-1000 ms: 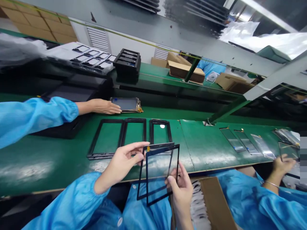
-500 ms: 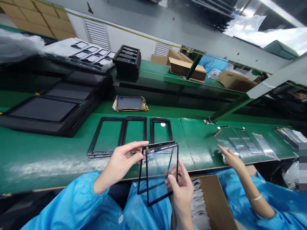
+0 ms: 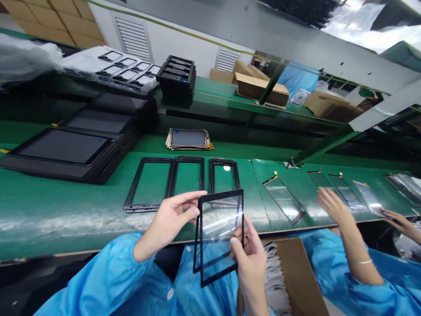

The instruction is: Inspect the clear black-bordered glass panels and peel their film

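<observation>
A white wall [image 3: 184,44] with louvred vents [image 3: 133,39] runs behind a long green desk [image 3: 226,90], tan floor tiles [image 3: 55,22] lie beyond its far end, and a pale beam [image 3: 384,103] crosses the brightly lit right side

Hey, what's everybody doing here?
A person in a blue gown is holding up a clear panel with a black border over a green workbench, using the left hand and right hand. Black frames lie on the bench just beyond it. Off to the right, a co-worker's hand is over a row of clear panels.
</observation>
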Action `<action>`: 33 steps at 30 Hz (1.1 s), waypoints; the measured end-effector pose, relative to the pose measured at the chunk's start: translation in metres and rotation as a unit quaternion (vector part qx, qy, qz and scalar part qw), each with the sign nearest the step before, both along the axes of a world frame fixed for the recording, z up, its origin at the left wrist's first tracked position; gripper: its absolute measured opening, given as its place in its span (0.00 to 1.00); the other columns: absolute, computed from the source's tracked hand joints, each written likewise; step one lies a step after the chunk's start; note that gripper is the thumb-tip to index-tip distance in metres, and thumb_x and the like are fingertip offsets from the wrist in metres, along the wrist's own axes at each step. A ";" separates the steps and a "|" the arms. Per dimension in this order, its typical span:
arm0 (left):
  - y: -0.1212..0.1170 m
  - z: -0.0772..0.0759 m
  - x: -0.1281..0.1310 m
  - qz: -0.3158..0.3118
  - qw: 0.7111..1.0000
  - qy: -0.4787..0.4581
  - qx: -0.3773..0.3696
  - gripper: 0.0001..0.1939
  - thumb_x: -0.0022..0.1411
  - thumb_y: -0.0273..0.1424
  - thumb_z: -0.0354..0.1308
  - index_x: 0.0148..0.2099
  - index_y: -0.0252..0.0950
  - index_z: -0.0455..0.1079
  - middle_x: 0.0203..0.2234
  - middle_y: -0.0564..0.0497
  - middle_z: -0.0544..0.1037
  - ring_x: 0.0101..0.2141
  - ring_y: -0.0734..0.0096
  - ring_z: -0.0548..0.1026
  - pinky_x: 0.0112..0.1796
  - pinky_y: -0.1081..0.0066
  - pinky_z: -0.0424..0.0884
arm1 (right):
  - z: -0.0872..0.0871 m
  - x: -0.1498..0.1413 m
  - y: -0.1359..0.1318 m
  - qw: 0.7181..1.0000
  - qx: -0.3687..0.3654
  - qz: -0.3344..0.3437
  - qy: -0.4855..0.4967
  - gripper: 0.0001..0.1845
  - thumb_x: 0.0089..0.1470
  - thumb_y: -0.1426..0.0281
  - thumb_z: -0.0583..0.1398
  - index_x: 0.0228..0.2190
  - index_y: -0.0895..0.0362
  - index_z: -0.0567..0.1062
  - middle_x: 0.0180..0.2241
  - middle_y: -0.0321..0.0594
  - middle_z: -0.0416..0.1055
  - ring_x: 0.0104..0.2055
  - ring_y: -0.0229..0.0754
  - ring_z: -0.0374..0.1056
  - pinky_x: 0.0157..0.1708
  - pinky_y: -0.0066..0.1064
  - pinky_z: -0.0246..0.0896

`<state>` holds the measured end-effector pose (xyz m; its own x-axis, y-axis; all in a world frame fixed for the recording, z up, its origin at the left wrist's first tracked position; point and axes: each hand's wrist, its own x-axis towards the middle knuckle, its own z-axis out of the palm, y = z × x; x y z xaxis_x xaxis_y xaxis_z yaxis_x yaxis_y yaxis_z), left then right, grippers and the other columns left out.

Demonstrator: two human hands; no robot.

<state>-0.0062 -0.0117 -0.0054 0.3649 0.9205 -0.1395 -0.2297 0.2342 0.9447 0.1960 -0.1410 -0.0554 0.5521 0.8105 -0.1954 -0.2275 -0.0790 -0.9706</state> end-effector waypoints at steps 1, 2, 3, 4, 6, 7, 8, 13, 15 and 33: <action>0.000 0.000 0.000 0.003 1.000 0.002 0.004 0.22 0.61 0.38 0.76 0.57 0.41 0.85 0.34 0.47 0.82 0.33 0.68 0.80 0.31 0.75 0.81 | 0.000 0.000 0.000 1.000 -0.001 0.001 -0.001 0.39 0.53 0.64 0.75 0.64 0.51 0.75 0.37 0.37 0.74 0.29 0.37 0.69 0.22 0.24 0.68; 0.000 0.000 0.000 0.008 1.000 0.003 0.009 0.22 0.61 0.38 0.76 0.57 0.41 0.84 0.34 0.47 0.82 0.32 0.67 0.80 0.31 0.75 0.81 | -0.001 0.001 -0.001 1.000 -0.001 0.004 -0.002 0.39 0.53 0.64 0.75 0.64 0.51 0.75 0.37 0.38 0.74 0.30 0.37 0.69 0.22 0.24 0.68; 0.000 0.001 0.000 0.014 1.000 0.005 0.014 0.23 0.62 0.38 0.75 0.58 0.42 0.84 0.34 0.48 0.81 0.32 0.67 0.81 0.30 0.74 0.81 | -0.001 0.001 -0.002 1.000 0.001 0.007 -0.003 0.39 0.53 0.64 0.75 0.65 0.51 0.75 0.38 0.38 0.74 0.30 0.36 0.69 0.22 0.24 0.68; 0.000 0.001 0.000 0.022 0.999 0.013 0.026 0.22 0.63 0.37 0.74 0.59 0.42 0.83 0.35 0.48 0.80 0.32 0.67 0.81 0.30 0.74 0.81 | -0.001 0.001 -0.002 1.000 0.004 0.007 -0.004 0.39 0.54 0.64 0.75 0.65 0.51 0.75 0.38 0.38 0.74 0.30 0.36 0.69 0.22 0.24 0.68; 0.000 0.003 0.000 0.041 0.995 0.049 0.070 0.20 0.65 0.34 0.71 0.59 0.44 0.83 0.36 0.49 0.80 0.33 0.68 0.81 0.32 0.74 0.81 | -0.001 0.001 -0.004 1.000 0.007 0.006 -0.004 0.38 0.54 0.65 0.75 0.65 0.51 0.75 0.38 0.38 0.74 0.30 0.36 0.68 0.22 0.24 0.67; 0.000 0.004 0.000 0.049 0.991 0.076 0.100 0.19 0.66 0.33 0.69 0.58 0.44 0.84 0.37 0.49 0.79 0.33 0.69 0.81 0.33 0.75 0.80 | -0.001 0.001 -0.004 1.000 0.008 0.004 -0.004 0.38 0.55 0.65 0.75 0.65 0.51 0.75 0.38 0.38 0.74 0.30 0.36 0.68 0.22 0.24 0.68; -0.001 0.006 0.000 0.056 0.985 0.105 0.128 0.17 0.67 0.31 0.68 0.57 0.44 0.85 0.38 0.49 0.79 0.33 0.70 0.81 0.33 0.77 0.80 | -0.001 0.001 -0.004 1.000 0.007 0.002 -0.003 0.38 0.54 0.64 0.75 0.65 0.51 0.75 0.38 0.38 0.74 0.30 0.36 0.68 0.22 0.24 0.68; -0.004 0.008 0.003 0.071 0.968 0.167 0.175 0.15 0.67 0.30 0.65 0.54 0.41 0.86 0.37 0.47 0.81 0.32 0.68 0.82 0.30 0.76 0.79 | -0.007 -0.003 -0.004 1.000 0.015 -0.014 0.001 0.40 0.55 0.63 0.75 0.66 0.52 0.74 0.37 0.39 0.77 0.30 0.38 0.71 0.24 0.26 0.69; -0.005 0.007 0.004 0.080 0.969 0.160 0.168 0.15 0.67 0.30 0.65 0.53 0.41 0.86 0.36 0.47 0.82 0.31 0.68 0.82 0.30 0.75 0.80 | -0.010 -0.006 -0.005 1.000 0.019 -0.023 -0.005 0.39 0.56 0.64 0.74 0.66 0.52 0.73 0.38 0.39 0.78 0.31 0.38 0.71 0.25 0.26 0.70; -0.001 0.016 -0.002 0.057 0.991 0.093 0.078 0.15 0.65 0.34 0.69 0.53 0.42 0.87 0.33 0.48 0.80 0.32 0.66 0.81 0.29 0.74 0.82 | -0.008 -0.013 -0.007 0.999 -0.005 -0.041 -0.023 0.41 0.56 0.60 0.74 0.67 0.52 0.73 0.38 0.40 0.77 0.32 0.40 0.71 0.26 0.27 0.68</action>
<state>-0.0083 -0.0123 0.0102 0.2395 0.9697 -0.0473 -0.0650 0.0646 0.9958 0.1828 -0.1477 -0.0636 0.6253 0.7602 -0.1762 -0.1888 -0.0717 -0.9794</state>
